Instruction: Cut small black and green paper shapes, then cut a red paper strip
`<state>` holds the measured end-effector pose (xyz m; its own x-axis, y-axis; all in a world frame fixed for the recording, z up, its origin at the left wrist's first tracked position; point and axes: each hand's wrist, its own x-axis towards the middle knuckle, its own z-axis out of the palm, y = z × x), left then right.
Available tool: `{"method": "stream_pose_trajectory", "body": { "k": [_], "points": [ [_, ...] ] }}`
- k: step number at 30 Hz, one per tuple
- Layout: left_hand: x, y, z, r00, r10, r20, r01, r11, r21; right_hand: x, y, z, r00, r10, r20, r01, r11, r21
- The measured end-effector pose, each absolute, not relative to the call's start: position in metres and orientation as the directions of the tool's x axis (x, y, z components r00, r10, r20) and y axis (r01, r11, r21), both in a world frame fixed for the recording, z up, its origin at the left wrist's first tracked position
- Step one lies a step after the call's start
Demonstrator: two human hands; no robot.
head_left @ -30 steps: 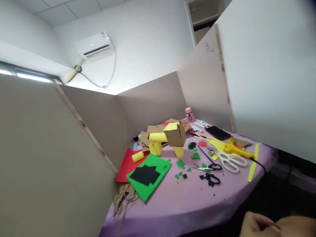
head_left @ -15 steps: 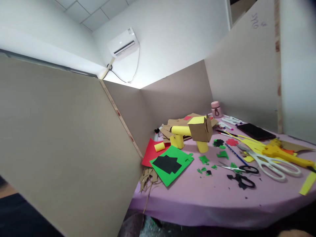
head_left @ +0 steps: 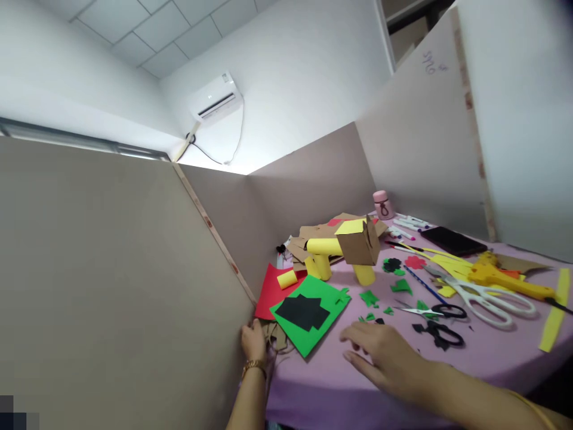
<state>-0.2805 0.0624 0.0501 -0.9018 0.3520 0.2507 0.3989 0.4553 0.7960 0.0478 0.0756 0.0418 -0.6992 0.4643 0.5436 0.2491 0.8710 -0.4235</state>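
My left hand (head_left: 253, 341), with a gold-coloured bracelet at the wrist, is at the table's left edge beside the partition. It is next to brown cardboard scraps (head_left: 278, 339), its visible fingertips a little apart; whether it touches the scraps is unclear. My right hand (head_left: 387, 358) hovers over the front of the table, fingers bent and parted, holding nothing. Between the hands lies a green sheet (head_left: 307, 346) with black paper pieces (head_left: 303, 312) on top. A red sheet (head_left: 267, 292) with a small yellow paper roll (head_left: 287, 279) is behind it.
Farther back stands a cardboard box form (head_left: 357, 246) with yellow tubes. To the right are black-handled scissors (head_left: 450, 311), white-handled scissors (head_left: 496, 304), a yellow glue gun (head_left: 501, 276), a phone (head_left: 452, 240) and green scraps (head_left: 401, 286). A pink bottle (head_left: 382, 206) is at the back; partitions (head_left: 125, 269) enclose the table.
Both my hands have come up into view, the left to the scraps by the partition, the right over the table's front. The camera view has shifted slightly; the objects look otherwise unmoved.
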Motion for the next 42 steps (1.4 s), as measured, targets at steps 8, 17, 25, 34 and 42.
{"method": "stream_pose_trajectory", "body": {
  "k": [8, 17, 25, 34, 42],
  "points": [
    [-0.292, 0.088, 0.045, -0.866, 0.434, 0.247, 0.483, 0.603, 0.635, -0.048, 0.104, 0.019, -0.842, 0.378, 0.385, 0.283, 0.917, -0.280],
    [-0.284, 0.092, 0.069, -0.770, 0.466, 0.436, 0.638, 0.576, 0.511, -0.086, 0.121, -0.001, -0.790, 0.537, 0.295, 0.495, 0.843, -0.211],
    [-0.279, 0.090, 0.098, -0.705, 0.383, 0.597, 0.682, 0.598, 0.421, -0.084, 0.137, 0.003, -0.690, 0.682, 0.243, 0.607, 0.727, -0.319],
    [-0.281, 0.083, 0.121, -0.466, 0.453, 0.760, 0.808, 0.569, 0.156, -0.077, 0.138, 0.005, -0.659, 0.711, 0.244, 0.607, 0.695, -0.386],
    [-0.271, 0.075, 0.150, -0.254, 0.453, 0.855, 0.886, 0.464, 0.017, -0.083, 0.134, -0.004, -0.734, 0.628, 0.259, 0.529, 0.767, -0.362]
  ]
}}
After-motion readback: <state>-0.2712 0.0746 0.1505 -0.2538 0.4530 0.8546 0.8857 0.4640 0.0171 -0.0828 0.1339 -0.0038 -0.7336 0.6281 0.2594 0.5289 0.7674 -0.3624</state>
